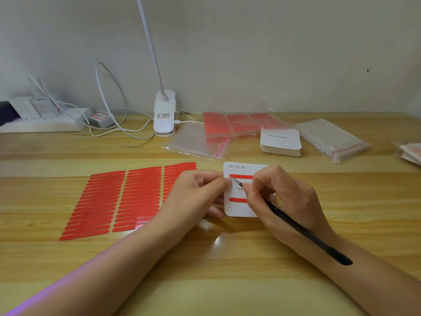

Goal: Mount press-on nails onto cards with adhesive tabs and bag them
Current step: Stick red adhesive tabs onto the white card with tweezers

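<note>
A white card (237, 207) lies on the wooden table, printed with size boxes at its top. Two red adhesive strips are stuck on the card, an upper strip (243, 177) and a lower strip (237, 199). My left hand (198, 190) pinches the card's left edge. My right hand (282, 195) holds black tweezers (303, 232), whose tips touch the left end of the upper strip. A sheet of red adhesive strips (127, 197) in three columns lies to the left.
At the back stand a stack of white cards (280, 142), clear bags (196, 142), red sheets in a bag (237, 124), and a bag pack (330, 137). A white clip lamp (164, 115), cables and a power strip (45, 124) sit back left.
</note>
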Demonstrator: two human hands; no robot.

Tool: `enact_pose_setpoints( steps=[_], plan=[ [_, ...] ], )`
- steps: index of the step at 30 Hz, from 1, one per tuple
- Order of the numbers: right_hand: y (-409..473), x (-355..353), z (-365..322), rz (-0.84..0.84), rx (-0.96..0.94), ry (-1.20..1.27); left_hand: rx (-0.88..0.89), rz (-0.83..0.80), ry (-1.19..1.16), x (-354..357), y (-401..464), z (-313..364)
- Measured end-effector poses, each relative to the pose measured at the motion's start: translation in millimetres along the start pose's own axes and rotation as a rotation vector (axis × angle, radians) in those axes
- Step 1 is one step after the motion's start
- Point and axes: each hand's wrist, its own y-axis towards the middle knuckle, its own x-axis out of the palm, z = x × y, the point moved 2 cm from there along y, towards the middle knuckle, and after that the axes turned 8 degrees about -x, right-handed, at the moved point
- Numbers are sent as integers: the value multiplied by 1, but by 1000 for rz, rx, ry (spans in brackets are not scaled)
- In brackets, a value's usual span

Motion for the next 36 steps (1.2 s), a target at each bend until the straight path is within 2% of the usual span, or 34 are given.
enact_pose_setpoints(
  steps=[15,23,30,36],
  plan=[
    [0,0,-2,-9,-38,-14,5,24,17,0,0,-1],
    [-1,-2,-4,-16,26,30,-4,18,9,1,0,-1],
    [-2,-4,-3,-11,182,114,-9,22,6,1,1,-2],
    [0,-5,-3,97,365,296,-20,40,-10,0,2,-1]
  ],
)
